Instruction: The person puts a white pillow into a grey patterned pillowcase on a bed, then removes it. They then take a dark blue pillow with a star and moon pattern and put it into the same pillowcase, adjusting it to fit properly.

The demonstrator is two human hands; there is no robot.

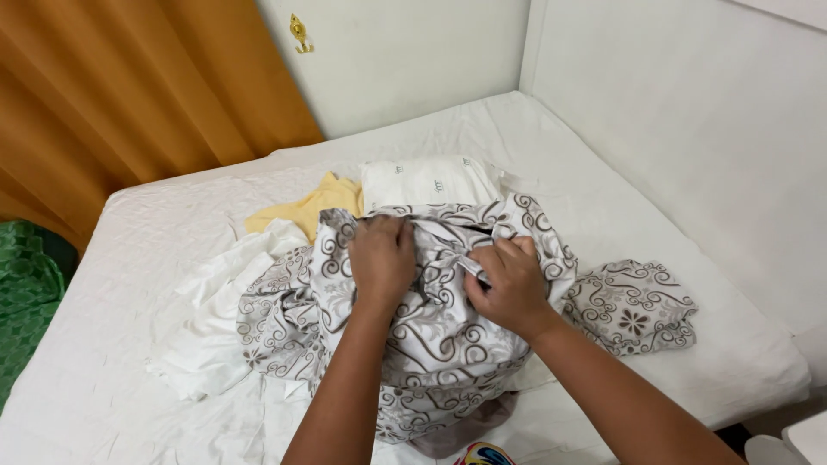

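Note:
A crumpled sheet with a grey-brown swirl pattern (439, 344) lies bunched in the middle of a white mattress (155, 250). My left hand (382, 258) grips the cloth near its top edge, fingers curled into the folds. My right hand (510, 284) pinches a fold of the same patterned cloth beside it, a narrow strip showing between the fingers. Both hands sit close together over the heap. A second piece of the same patterned cloth (633, 306) lies to the right.
A white pillow (426, 181) and a yellow cloth (314, 207) lie behind the heap, and white cloth (215, 319) to its left. Orange curtain (129, 86) hangs at the back left; white walls (689, 112) close the right side. Green patterned fabric (26, 293) lies off the left edge.

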